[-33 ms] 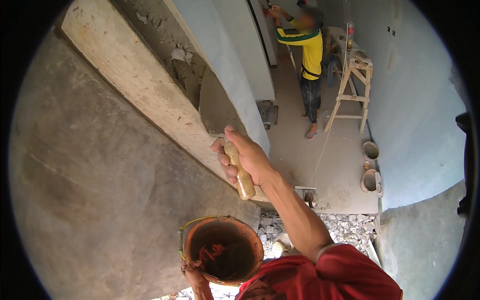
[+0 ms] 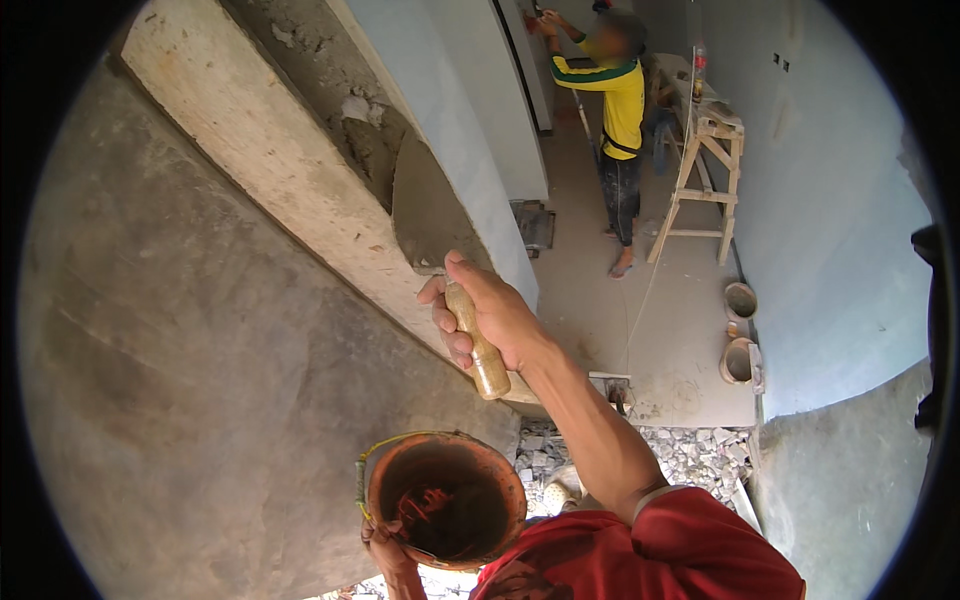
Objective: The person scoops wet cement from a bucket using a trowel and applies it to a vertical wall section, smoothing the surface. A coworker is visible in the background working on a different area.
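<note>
My right hand (image 2: pixel 485 315) is closed round the wooden handle (image 2: pixel 483 350) of a trowel. Its grey blade (image 2: pixel 430 210) lies over wet mortar (image 2: pixel 365 150) in the gap between a pale board (image 2: pixel 270 165) and a light blue wall edge (image 2: pixel 450 130). At the lower middle, my left hand (image 2: pixel 388 548) grips the side of an orange bucket (image 2: pixel 515 500), tilted so that its dark inside shows. Some fingers of that hand are hidden by the bucket. A yellowish wire handle (image 2: pixel 362 480) hangs at the bucket's left side.
A person in a yellow shirt (image 2: pixel 625 110) stands farther off, arms raised to the wall. Beyond the person's right side is a wooden trestle (image 2: pixel 700 190). Two tubs (image 2: pixel 738 362) sit along the right wall. Broken rubble (image 2: pixel 690 450) lies below my right arm.
The trowel blade and my right hand have shifted very slightly to the left. The bucket and my left hand look the same.
</note>
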Demonstrator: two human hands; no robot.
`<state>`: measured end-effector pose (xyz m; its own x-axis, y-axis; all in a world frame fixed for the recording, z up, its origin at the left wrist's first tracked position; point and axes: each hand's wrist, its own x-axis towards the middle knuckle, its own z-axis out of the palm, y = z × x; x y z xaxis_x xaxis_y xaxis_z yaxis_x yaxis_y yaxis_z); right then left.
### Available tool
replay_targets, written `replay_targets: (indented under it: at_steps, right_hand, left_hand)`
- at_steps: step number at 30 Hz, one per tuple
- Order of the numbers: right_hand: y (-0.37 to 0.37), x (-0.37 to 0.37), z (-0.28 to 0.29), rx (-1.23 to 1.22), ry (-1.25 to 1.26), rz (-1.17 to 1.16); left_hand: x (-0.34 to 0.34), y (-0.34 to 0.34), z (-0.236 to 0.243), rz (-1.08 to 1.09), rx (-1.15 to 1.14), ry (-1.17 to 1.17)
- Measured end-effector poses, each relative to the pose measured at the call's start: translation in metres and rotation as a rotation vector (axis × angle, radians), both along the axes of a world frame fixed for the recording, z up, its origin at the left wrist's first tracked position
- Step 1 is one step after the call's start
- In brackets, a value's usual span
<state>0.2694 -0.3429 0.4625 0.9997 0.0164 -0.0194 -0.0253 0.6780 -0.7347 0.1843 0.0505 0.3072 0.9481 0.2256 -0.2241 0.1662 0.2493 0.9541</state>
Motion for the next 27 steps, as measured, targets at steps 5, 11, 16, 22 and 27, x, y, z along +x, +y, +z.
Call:
replay_targets:
  at_steps: [5,11,16,22,27]
  right_hand:
    - [0.010,-0.014,0.002,-0.168,-0.079,-0.046]
    - [0.028,-0.045,-0.041,-0.232,-0.201,0.017]
    - [0.031,-0.098,-0.089,-0.456,-0.138,0.133]
    - [0.015,-0.153,-0.147,-1.377,-0.190,0.242]
    - [0.041,-0.157,-0.144,-1.853,-0.131,0.335]
  left_hand:
    - [-0.004,-0.020,0.017,0.032,-0.035,-0.014]
    - [-0.008,-0.029,0.028,0.036,-0.048,-0.031]
    - [-0.009,-0.037,0.032,-0.031,-0.072,-0.078]
    - [-0.011,-0.020,0.025,-0.028,0.027,-0.033]
    - [-0.003,-0.016,0.025,-0.170,0.138,-0.205]
